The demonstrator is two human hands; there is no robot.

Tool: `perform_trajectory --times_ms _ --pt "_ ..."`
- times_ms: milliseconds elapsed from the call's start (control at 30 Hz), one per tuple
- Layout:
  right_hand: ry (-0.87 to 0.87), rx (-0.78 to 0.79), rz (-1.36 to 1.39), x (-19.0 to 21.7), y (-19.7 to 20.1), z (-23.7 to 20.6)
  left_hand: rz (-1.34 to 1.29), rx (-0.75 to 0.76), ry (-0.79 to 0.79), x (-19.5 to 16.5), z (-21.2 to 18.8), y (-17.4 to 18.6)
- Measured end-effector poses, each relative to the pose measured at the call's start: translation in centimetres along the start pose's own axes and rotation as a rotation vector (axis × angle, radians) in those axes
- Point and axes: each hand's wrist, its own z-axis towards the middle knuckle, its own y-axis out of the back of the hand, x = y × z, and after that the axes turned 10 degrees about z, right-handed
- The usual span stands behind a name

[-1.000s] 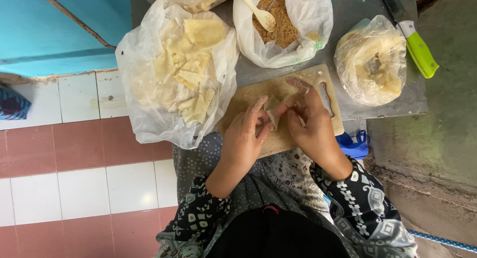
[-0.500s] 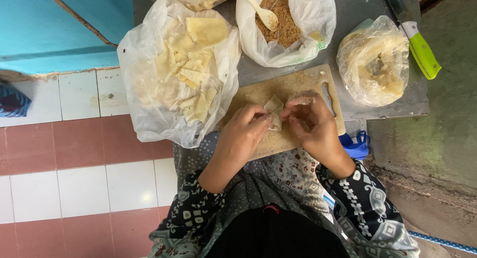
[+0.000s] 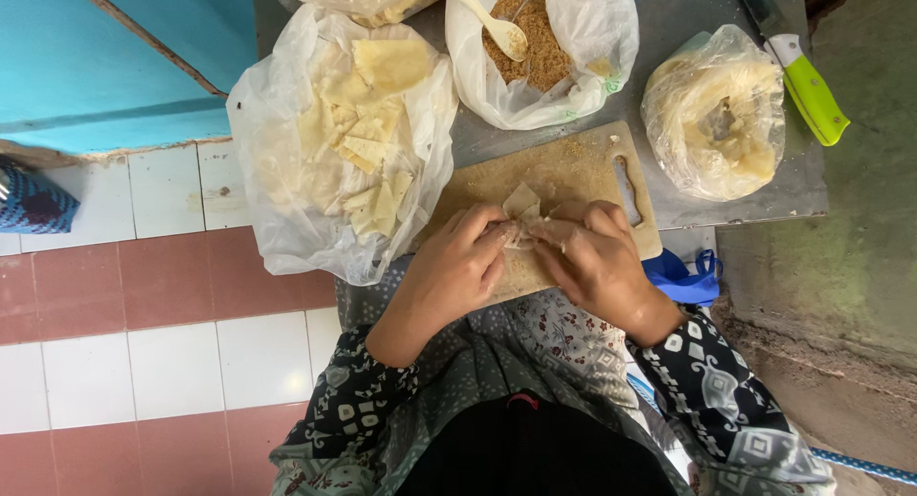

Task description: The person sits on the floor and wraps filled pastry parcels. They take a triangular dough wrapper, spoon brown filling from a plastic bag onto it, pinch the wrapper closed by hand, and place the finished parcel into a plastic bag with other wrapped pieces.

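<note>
I log: grey counter (image 3: pixel 669 37) over red-and-white tiled floor (image 3: pixel 143 305), blue wall (image 3: pixel 124 56). Wrapper (image 3: pixel 522 202) on board (image 3: pixel 564 166); left hand (image 3: pixel 458 267) and right hand (image 3: pixel 592 262), fingers pinched on it. Bags, green knife (image 3: pixel 807 85) beside.

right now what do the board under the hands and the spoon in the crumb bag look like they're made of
The cutting board looks like bare, unvarnished wood: matt tan, scuffed, with a slot handle. The spoon looks like pale cream plastic, smooth and slightly glossy, though light wood is possible. Both hands, left hand and right hand, pinch a thin pale wrapper over the board.
</note>
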Motion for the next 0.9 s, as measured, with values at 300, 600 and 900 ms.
perform_trajectory --times_ms 300,600,900 --pt "-0.339 -0.178 0.151 -0.4 -3.3 -1.1 -0.009 0.033 0.022 0.1 -0.2 -0.2" --pt "-0.674 -0.126 0.560 0.1 -2.9 -0.3 0.009 0.000 0.002 -0.2 -0.5 0.3" --pt "-0.093 -0.032 0.001 1.1 -1.0 -0.8 0.034 -0.018 -0.039 0.0 -0.5 0.4"
